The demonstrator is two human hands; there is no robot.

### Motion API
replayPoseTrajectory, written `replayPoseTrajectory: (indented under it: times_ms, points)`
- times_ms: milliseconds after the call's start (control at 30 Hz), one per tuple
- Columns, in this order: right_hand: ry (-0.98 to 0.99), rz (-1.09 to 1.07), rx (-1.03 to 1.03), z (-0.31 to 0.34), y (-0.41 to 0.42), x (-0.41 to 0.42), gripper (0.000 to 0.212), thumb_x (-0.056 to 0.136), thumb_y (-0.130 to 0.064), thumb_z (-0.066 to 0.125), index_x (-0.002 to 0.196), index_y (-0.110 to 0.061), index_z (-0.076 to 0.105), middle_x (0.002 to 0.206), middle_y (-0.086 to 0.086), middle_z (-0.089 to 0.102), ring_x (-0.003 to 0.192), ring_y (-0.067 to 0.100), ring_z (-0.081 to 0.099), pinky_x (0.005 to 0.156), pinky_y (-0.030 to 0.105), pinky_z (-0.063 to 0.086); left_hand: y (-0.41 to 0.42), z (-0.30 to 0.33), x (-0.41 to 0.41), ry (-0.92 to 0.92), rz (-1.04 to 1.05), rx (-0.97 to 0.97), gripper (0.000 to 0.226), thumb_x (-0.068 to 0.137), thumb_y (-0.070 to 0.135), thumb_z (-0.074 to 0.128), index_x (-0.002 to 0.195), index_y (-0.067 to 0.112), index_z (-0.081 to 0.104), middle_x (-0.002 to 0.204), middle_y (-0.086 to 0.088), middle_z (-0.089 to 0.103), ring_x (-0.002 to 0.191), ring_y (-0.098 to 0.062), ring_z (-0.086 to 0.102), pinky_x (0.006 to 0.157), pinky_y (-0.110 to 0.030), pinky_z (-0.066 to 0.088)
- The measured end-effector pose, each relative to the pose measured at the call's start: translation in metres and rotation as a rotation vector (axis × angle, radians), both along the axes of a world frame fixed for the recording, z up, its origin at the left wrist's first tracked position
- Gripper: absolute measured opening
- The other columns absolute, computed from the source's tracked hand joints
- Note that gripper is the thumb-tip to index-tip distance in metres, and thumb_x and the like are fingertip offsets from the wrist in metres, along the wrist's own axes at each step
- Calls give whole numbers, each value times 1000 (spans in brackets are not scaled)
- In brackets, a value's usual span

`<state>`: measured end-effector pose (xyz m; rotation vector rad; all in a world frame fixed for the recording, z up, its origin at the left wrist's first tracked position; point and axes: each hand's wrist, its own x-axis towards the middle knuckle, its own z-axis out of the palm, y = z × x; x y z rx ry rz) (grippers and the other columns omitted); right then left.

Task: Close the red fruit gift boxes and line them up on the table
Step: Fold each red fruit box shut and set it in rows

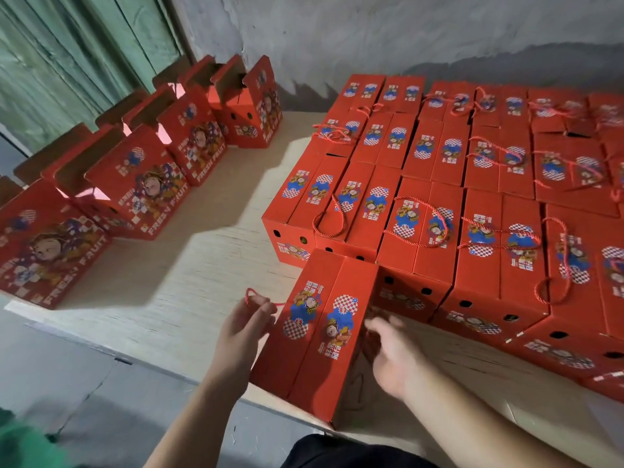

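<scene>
A closed red fruit gift box (317, 332) stands at the table's near edge, its two top flaps folded together. My left hand (241, 327) is at the box's left side and pinches its red rope handle (251, 295). My right hand (388, 352) is at the box's right side with fingers spread and blurred; whether it touches the box is unclear. Several closed boxes (449, 184) stand packed in rows on the right of the table. Along the left edge several open boxes (141, 184) stand in a line with flaps up.
The pale wooden table (202, 265) shows a bare strip between the open boxes and the closed block. A grey wall (371, 35) runs behind, a green curtain (50, 62) hangs at the far left, and grey floor lies below the near edge.
</scene>
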<state>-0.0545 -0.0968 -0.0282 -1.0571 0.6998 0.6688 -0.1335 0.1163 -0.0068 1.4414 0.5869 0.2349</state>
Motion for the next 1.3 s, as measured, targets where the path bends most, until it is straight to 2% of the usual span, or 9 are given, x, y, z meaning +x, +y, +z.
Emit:
replayPoseTrajectory:
  times_ms: [100,233,367,500,567,733,900,1033,1300]
  points:
    - [-241,54,185,48,1,8,33,96,-7,60,125,-23,58,83,8,67,71,19,62,64,31,46,-13,38,-2,-106,-85,106,12,102,17,61,94,20,68,87,4,65,82,-19,60,75,-30,52]
    - [-496,481,166,114,25,2,64,74,-49,72,135,-40,53,108,5,75,95,11,73,87,32,50,-44,73,-5,-61,-589,419,46,93,29,66,132,45,49,134,16,53,123,2,57,99,-30,50]
    - [-584,609,98,146,44,0,60,69,-55,67,128,-53,54,113,-2,73,92,-2,68,86,27,47,-60,77,-4,21,-406,541,58,89,33,71,121,63,33,129,34,30,120,17,51,95,-16,49]
    - [-645,611,51,147,56,-8,51,79,-44,60,130,-49,59,110,-17,68,100,0,61,86,21,47,-82,63,5,9,-163,602,48,95,17,62,135,35,40,126,22,47,109,19,53,79,-3,45]
    - [-706,645,23,147,61,-10,61,76,-46,59,137,-46,58,130,-23,61,124,-7,52,106,27,39,-87,60,6,-1,-78,501,38,102,12,53,135,30,49,113,25,59,108,2,63,79,-12,48]
    - [-893,883,-1,146,67,7,47,96,-17,62,142,-21,53,131,3,65,119,0,62,101,22,49,-29,81,10,-53,116,108,27,93,12,51,97,20,76,91,1,78,78,-12,70,63,-24,53]
    - [-1064,904,-195,131,54,66,32,103,-16,58,134,-26,59,120,-8,73,109,2,68,89,18,52,31,89,28,-67,309,-43,26,103,3,46,104,7,71,58,7,39,50,-9,37,60,-30,30]
    - [-966,794,-526,89,29,119,28,102,-21,56,128,-29,61,106,-13,74,100,7,70,93,34,54,70,93,43,-87,294,-27,23,102,4,49,115,3,68,59,10,39,53,-8,35,58,-26,30]
    - [-1054,943,-1241,15,23,180,55,97,-39,62,147,-21,50,148,5,48,136,28,43,111,40,34,147,120,128,-35,171,242,14,89,30,67,89,22,79,56,14,43,53,-7,38,56,-29,31]
